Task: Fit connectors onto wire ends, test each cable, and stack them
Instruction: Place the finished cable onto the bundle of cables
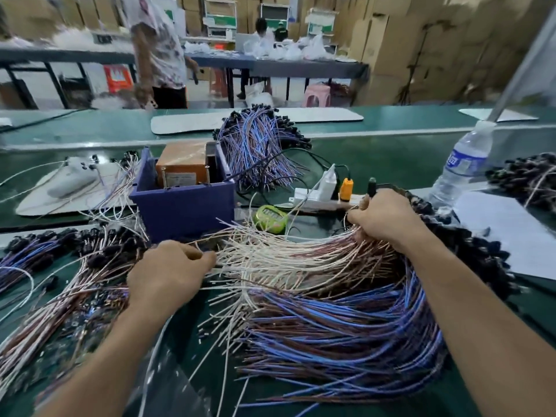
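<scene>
A fan of white and brown wires [288, 260] lies across the green bench, with a fan of blue and brown wires [346, 332] below it. My left hand [168, 272] pinches the loose ends of the white wires at the fan's left side. My right hand [382, 218] grips the same bundle at its right end, where black connectors [469, 245] cluster. At the left lies a pile of cables with black connectors [90, 254]. A second blue bundle [255, 145] lies behind the box.
A blue bin [183, 203] holding an orange tester box stands at centre. A green counter [270, 219], a white power strip [319, 197] with plugs and a water bottle [460, 170] sit to the right. White paper [505, 230] lies far right. People stand at tables behind.
</scene>
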The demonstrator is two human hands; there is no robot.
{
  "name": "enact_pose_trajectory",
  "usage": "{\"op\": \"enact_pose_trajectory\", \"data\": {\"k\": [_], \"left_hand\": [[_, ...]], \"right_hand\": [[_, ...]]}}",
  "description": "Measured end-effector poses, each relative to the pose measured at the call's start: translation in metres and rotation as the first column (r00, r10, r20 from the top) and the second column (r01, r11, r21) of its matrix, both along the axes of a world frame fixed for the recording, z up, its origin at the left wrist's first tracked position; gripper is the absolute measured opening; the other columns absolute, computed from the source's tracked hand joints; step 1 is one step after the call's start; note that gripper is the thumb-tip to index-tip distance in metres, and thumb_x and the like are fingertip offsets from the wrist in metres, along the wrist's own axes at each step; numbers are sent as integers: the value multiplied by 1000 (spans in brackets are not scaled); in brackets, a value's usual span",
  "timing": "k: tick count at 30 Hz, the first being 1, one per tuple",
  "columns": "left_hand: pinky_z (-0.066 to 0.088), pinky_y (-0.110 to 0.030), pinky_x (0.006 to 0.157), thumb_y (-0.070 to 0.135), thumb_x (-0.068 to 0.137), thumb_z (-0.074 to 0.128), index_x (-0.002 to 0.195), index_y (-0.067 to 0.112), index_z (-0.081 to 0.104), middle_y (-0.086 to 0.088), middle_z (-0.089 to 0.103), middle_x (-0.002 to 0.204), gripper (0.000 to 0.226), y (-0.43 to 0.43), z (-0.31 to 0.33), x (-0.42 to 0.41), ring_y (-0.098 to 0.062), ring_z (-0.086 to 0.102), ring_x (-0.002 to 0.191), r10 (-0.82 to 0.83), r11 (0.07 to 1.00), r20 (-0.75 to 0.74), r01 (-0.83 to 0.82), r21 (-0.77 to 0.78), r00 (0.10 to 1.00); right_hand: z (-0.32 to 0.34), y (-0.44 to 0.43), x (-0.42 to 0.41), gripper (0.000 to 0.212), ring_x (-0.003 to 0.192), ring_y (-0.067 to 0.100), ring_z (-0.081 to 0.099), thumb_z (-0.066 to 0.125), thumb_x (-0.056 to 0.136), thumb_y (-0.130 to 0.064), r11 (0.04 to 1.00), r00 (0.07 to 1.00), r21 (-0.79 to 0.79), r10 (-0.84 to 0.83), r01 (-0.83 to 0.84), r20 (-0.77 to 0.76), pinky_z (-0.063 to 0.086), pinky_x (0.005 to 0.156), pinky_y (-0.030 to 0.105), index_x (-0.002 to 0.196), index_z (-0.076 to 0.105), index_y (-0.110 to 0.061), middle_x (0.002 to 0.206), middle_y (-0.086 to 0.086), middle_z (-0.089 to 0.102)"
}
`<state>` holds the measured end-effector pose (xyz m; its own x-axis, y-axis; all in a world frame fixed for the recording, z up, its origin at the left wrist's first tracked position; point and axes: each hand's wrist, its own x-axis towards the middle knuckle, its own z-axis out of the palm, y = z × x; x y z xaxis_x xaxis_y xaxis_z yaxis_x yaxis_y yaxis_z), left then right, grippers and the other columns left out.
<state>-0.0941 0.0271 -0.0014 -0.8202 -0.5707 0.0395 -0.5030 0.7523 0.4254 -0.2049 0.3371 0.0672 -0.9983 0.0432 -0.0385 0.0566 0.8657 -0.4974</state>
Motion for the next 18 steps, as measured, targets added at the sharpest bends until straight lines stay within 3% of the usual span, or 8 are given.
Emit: {"op": "enact_pose_trajectory", "data": {"k": [4, 6, 8, 10, 12, 15, 16, 18], "left_hand": [[37, -24, 54, 79, 81, 59, 63, 35, 72, 8, 58, 58, 50, 12, 16, 3, -23, 58, 61, -8, 954, -49, -7, -301, 999], [24, -21, 51, 71, 81, 66, 58, 32, 70, 11, 49, 47, 46, 25, 27, 7, -21, 46, 50, -128, 898, -206, 25, -440, 970], [22, -20, 53, 57, 78, 79, 50, 31, 66, 10, 48, 41, 40, 44, 39, 10, -18, 39, 44, -312, 857, -331, 113, -504, 890], [26, -20, 53, 45, 74, 87, 45, 30, 59, 10, 49, 41, 43, 63, 46, 8, -16, 43, 41, -474, 823, -418, 223, -522, 775], [35, -24, 60, 40, 73, 88, 51, 26, 65, 12, 57, 48, 34, 77, 47, 3, -14, 52, 50, -584, 790, -475, 327, -519, 658], [40, -34, 89, 48, 77, 79, 84, 31, 79, 15, 75, 88, 18, 86, 49, -12, -14, 62, 88, -665, 745, -435, 496, -447, 607], [37, -36, 101, 52, 80, 76, 107, 34, 78, 14, 74, 113, 32, 88, 48, -19, -15, 58, 110, -654, 755, -366, 537, -377, 662], [22, -36, 120, 58, 85, 72, 149, 37, 49, 11, 46, 156, 72, 88, 44, -34, -15, 34, 146, -642, 761, -131, 606, -232, 756]], "right_hand": [[-7, 5, -7, 35, 62, 11, 61, 75, 83, -36, 990, 986, 114, -68, 86, -149, 39, 52, 22, 66, 70, -5, 58, -2, 69], [-8, 2, -6, 46, 72, 24, 58, 81, 81, -39, 982, 956, 100, -130, 161, -264, 39, 60, 28, 100, 62, -2, 81, 7, 66], [-9, -1, -6, 60, 84, 34, 61, 79, 83, -37, 951, 944, 223, -145, 216, -296, 40, 66, 34, 128, 48, -10, 93, 12, 65], [-7, -4, -3, 53, 76, 33, 61, 73, 85, -26, 882, 933, 398, -115, 254, -340, 37, 63, 35, 130, 46, -18, 75, 5, 56], [-7, -9, 4, 36, 59, 27, 54, 63, 82, -9, 830, 894, 491, -21, 265, -447, 33, 64, 33, 116, 56, -20, 58, -2, 45], [-12, -16, 16, 27, 70, 24, 60, 57, 85, -7, 827, 827, 558, 264, 71, -496, 34, 79, 36, 100, 72, -23, 71, -2, 68], [-14, -19, 18, 22, 84, 22, 61, 58, 90, -16, 836, 813, 543, 370, -79, -451, 34, 86, 37, 101, 75, -25, 86, -2, 72], [-17, -25, 18, 26, 111, 23, 57, 58, 97, -36, 826, 825, 413, 508, -384, -247, 35, 99, 36, 116, 73, -25, 118, -3, 69]]}}
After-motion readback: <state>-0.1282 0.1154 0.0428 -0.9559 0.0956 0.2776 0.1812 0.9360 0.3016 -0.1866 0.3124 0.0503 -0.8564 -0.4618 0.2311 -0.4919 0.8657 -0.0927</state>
